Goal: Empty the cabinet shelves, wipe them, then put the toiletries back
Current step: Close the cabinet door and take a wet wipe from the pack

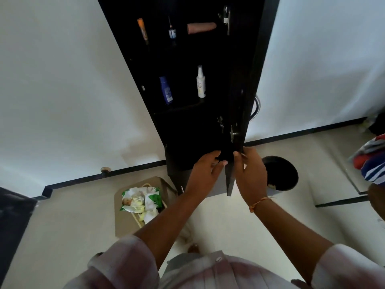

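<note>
in front of the cabinet's [183, 134] lower part, left hand [205, 170] and right hand [251, 172] both curled on a black bundle [226, 155], pinched between them. left of the cabinet's base, a basket [125, 226] of packets; right of it, a dark bin [280, 174]. inside, blue bottle [166, 90] and white spray bottle [200, 82]; one shelf higher, orange tube [142, 29], small vial [172, 31], pink tube [201, 28].

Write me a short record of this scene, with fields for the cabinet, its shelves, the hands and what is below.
storage: black cabinet, door open
top shelf: orange tube, small bottle, pink tube lying down
next shelf: blue bottle and spray bottle, both upright
hands: left hand and right hand both hold a black thing, perhaps a cloth
below: wipes pack in a tan box; dark bin
</note>
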A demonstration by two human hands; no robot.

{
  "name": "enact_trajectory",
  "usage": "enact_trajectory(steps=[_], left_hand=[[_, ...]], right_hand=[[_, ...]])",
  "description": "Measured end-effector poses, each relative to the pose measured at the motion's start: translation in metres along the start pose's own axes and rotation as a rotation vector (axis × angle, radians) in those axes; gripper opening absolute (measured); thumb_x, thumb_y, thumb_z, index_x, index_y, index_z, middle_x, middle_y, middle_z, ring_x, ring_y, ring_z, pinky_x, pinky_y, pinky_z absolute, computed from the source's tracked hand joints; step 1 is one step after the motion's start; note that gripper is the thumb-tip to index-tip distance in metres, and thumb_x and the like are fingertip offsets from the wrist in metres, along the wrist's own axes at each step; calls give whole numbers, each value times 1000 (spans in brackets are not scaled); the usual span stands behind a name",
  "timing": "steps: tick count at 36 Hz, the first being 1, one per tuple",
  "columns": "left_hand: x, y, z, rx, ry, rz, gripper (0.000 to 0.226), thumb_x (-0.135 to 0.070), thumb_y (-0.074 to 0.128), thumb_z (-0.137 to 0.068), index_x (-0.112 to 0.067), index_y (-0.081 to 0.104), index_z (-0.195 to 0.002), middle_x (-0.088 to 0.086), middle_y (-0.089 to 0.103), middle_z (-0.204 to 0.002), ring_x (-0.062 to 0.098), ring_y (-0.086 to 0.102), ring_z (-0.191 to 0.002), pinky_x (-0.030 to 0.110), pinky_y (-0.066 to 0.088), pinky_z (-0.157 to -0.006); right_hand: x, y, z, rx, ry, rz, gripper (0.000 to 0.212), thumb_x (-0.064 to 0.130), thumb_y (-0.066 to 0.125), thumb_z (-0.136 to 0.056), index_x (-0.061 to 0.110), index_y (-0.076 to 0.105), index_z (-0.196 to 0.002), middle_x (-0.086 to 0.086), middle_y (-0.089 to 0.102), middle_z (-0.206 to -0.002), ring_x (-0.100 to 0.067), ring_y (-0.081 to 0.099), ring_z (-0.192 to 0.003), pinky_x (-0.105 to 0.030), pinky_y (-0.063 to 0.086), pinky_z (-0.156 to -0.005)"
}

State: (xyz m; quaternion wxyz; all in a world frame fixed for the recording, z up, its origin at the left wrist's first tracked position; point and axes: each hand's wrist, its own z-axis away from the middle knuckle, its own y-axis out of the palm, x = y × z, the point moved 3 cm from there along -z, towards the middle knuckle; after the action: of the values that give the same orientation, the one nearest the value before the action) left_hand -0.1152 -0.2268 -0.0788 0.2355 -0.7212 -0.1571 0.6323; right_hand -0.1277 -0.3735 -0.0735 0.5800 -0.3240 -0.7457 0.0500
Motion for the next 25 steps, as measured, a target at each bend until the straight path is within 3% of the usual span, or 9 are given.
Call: enact_trajectory(steps=[2,5,7,10,14,16,19,25], left_hand=[[6,-7,1,-40,0,13,45,-57,48,-93,-31,53,-129,-7,63,-125,9,60,-112,32,50,-99],[10,-20,3,-114,-21,-8,32,-41,50,-98,-24,61,-123,-9,66,-110,-3,60,-95,16,48,-92],[18,-31,2,-179,-71,-21,27,-37,51,-99,-22,63,-119,-12,65,-101,-9,57,-86,7,43,-82],[38,-53,-4,-312,-136,-74,25,-36,52,-99,-24,65,-116,-11,65,-99,-1,58,-85,10,41,-75],[59,-87,-20,-426,-197,-148,28,-34,49,-101,-22,65,-120,-10,63,-99,5,57,-87,3,36,-73],[72,-104,-33,-451,-243,-159,30,-36,47,-101,-23,65,-121,-6,67,-104,8,61,-89,7,42,-78],[91,-123,-53,-497,-302,-140,28,-35,48,-100,-25,65,-120,-3,71,-108,13,66,-94,28,55,-89],[104,-143,-73,-500,-342,-43,26,-19,52,-98,-18,59,-124,-1,66,-118,14,62,-106,24,48,-92]], right_hand=[[9,12,1,53,-58,-12,25,34,53,-100,16,61,-116,1,69,-105,-12,66,-94,-26,56,-82],[24,31,2,141,-122,-35,25,26,53,-99,14,64,-119,-2,71,-105,-11,66,-90,-4,46,-82],[33,47,2,236,-146,-33,31,28,49,-101,16,61,-126,-1,71,-109,-10,66,-91,-1,44,-84],[46,70,-1,403,-185,23,41,29,42,-102,20,49,-141,-6,68,-115,-17,67,-98,-18,50,-89],[69,104,-11,599,-286,98,45,25,37,-103,19,34,-148,-12,62,-119,-22,63,-105,-27,50,-95],[75,127,-17,636,-316,144,50,18,40,-102,16,26,-151,-13,58,-126,-24,59,-114,-35,49,-101],[80,161,-28,661,-322,194,62,7,45,-97,13,21,-153,-12,47,-144,-24,46,-133,-43,40,-111],[89,214,-52,689,-337,311,79,5,56,-90,17,11,-154,-16,38,-150,-30,41,-137,-48,43,-107]])
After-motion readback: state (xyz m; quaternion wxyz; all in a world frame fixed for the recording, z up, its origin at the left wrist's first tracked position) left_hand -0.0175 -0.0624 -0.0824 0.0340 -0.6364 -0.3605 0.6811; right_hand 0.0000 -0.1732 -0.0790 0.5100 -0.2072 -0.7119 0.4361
